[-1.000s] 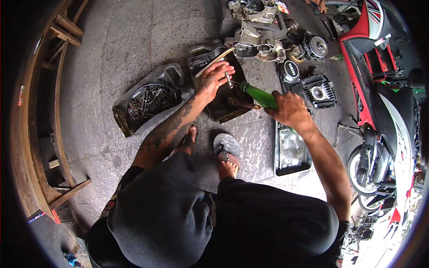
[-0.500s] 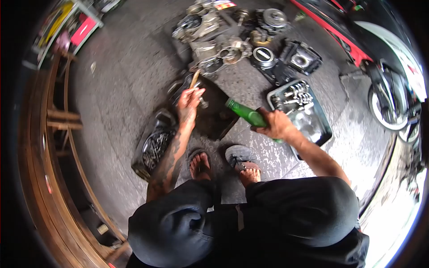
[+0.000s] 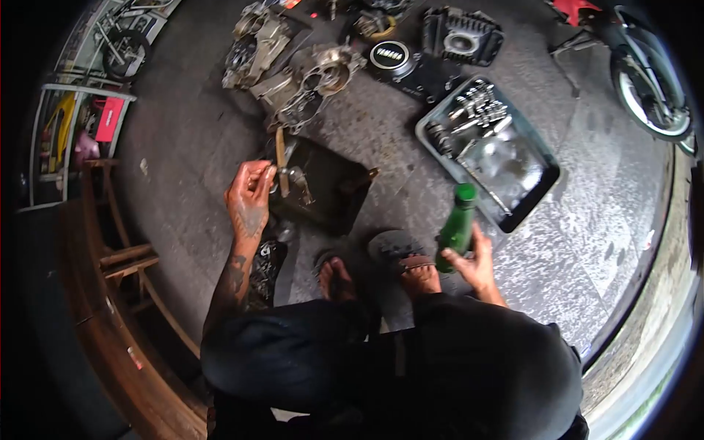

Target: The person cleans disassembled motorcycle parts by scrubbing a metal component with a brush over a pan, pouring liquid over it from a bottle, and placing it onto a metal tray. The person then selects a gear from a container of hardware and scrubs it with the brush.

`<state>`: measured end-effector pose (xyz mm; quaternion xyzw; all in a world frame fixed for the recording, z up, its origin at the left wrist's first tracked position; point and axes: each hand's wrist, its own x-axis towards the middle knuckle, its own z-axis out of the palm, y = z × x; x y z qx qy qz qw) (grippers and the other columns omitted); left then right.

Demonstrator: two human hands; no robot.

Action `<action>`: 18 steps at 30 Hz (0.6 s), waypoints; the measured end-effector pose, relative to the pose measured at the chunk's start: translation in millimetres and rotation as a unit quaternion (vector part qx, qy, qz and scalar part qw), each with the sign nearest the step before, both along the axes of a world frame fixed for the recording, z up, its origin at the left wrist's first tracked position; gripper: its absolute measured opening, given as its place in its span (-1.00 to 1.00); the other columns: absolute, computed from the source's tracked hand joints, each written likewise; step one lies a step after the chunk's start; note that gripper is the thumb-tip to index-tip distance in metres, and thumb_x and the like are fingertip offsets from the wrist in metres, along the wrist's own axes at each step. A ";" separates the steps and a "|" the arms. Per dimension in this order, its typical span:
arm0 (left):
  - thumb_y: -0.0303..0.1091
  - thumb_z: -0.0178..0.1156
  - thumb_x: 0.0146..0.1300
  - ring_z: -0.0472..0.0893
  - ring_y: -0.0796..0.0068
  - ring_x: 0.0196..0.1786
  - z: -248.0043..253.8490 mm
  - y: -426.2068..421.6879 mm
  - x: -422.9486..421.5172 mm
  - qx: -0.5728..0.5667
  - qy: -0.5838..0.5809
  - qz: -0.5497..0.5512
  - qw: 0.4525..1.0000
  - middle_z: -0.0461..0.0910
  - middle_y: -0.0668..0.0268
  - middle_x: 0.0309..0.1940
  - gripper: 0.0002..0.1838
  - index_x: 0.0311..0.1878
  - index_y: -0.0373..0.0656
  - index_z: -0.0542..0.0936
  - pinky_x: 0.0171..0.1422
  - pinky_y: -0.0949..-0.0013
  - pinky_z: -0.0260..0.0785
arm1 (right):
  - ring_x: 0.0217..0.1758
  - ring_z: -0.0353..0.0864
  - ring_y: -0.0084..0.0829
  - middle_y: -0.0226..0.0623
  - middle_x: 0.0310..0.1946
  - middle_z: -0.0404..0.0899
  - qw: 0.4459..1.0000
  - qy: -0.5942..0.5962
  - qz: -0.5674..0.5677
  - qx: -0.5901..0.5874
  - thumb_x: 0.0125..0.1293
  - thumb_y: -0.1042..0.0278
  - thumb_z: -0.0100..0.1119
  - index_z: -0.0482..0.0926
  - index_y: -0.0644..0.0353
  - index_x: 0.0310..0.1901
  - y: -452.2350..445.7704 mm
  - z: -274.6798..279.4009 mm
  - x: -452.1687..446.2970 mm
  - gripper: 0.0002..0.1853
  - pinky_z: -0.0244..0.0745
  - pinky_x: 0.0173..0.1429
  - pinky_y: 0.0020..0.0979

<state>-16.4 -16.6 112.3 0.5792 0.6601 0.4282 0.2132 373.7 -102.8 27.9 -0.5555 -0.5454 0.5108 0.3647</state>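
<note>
My right hand (image 3: 475,262) is wrapped round a green bottle (image 3: 457,226), its top pointing away from me, above the floor beside my foot. My left hand (image 3: 249,194) is closed in a pinch at the left edge of a dark basin (image 3: 339,165). Something small and shiny shows at its fingertips, too small to name. A light wooden stick (image 3: 281,152) stands slanted at the basin's edge just right of these fingers. Beside it, a metal part (image 3: 298,181) lies in the basin, partly in dark liquid or shadow.
A grey tray (image 3: 546,158) of metal engine parts (image 3: 480,106) sits to the right. Engine casings (image 3: 323,77), a Yamaha-marked cover (image 3: 389,56) and a finned cylinder part (image 3: 463,40) lie ahead. A wooden bench (image 3: 110,330) runs along the left; a motorcycle wheel (image 3: 649,99) stands at right.
My right hand has drawn the bottle back towards me and turned it more upright. My left hand has let go of the wooden stick and moved left. The view has shifted.
</note>
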 end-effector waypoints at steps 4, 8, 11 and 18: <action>-0.47 0.22 0.26 0.47 0.72 -0.44 -52.3 2.3 -17.4 -0.056 -0.018 -0.018 0.998 0.55 0.43 -0.40 -0.91 -0.22 -0.26 0.54 -0.38 0.61 0.37 | -0.20 0.67 -0.27 -0.11 -0.28 0.64 0.999 0.022 -0.035 -0.007 -0.08 0.25 0.42 0.41 0.29 0.05 0.0 -7.0 3.8 -0.37 0.52 -0.03 -0.29; -0.43 0.21 0.27 0.50 0.70 -0.43 -65.8 2.8 -26.3 -0.035 -0.068 0.032 0.997 0.57 0.39 -0.39 -0.88 -0.20 -0.27 0.55 -0.36 0.59 0.41 | -0.23 0.66 -0.08 -0.05 -0.31 0.59 0.996 -0.084 -0.030 0.006 -0.10 0.17 0.44 0.40 0.27 0.03 3.1 2.4 13.4 -0.34 0.49 -0.11 -0.23; -0.46 0.22 0.26 0.51 0.69 -0.43 -67.0 5.2 -32.8 -0.045 -0.075 0.019 0.996 0.56 0.35 -0.41 -0.87 -0.21 -0.30 0.52 -0.38 0.58 0.42 | -0.24 0.66 -0.09 -0.05 -0.30 0.59 0.997 -0.053 -0.053 0.035 -0.10 0.13 0.46 0.40 0.26 0.02 3.2 -3.2 21.0 -0.33 0.49 -0.12 -0.21; -0.44 0.21 0.27 0.51 0.67 -0.45 -80.6 2.4 -57.3 -0.095 -0.075 0.015 0.993 0.57 0.33 -0.41 -0.88 -0.24 -0.31 0.52 -0.42 0.57 0.43 | -0.07 0.62 0.00 -0.01 -0.13 0.59 0.993 -0.070 -0.076 0.056 -0.16 0.11 0.55 0.35 0.27 0.09 -18.1 -55.0 18.5 -0.20 0.51 -0.01 -0.18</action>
